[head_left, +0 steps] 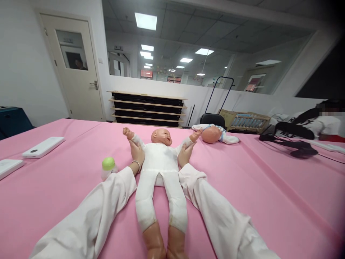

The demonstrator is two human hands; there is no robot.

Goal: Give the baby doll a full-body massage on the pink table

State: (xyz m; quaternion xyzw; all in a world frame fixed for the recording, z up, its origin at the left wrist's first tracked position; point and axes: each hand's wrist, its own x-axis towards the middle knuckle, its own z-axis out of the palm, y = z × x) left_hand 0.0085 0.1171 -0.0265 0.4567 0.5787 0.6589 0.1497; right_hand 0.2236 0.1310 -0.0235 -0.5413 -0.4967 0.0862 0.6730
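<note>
A baby doll (161, 158) with a white cloth body lies face up on the pink table cover (229, 180), its head turned right and its feet toward me. My left hand (137, 153), with a beaded bracelet at the wrist, is closed around the doll's arm on the left. Around the other arm my right hand (185, 154) is closed in the same way. Both doll arms are raised outward. Just left of my left forearm stands a small bottle (109, 167) with a green cap, partly hidden by my sleeve.
A second doll (211, 134) in light clothing lies at the table's far edge. White devices (44, 146) rest at the left. At the right are a black headset-like object (289, 142) and a person in white (327, 124). Behind the table are stacked shelves (147, 108) and a wooden crib (249, 122).
</note>
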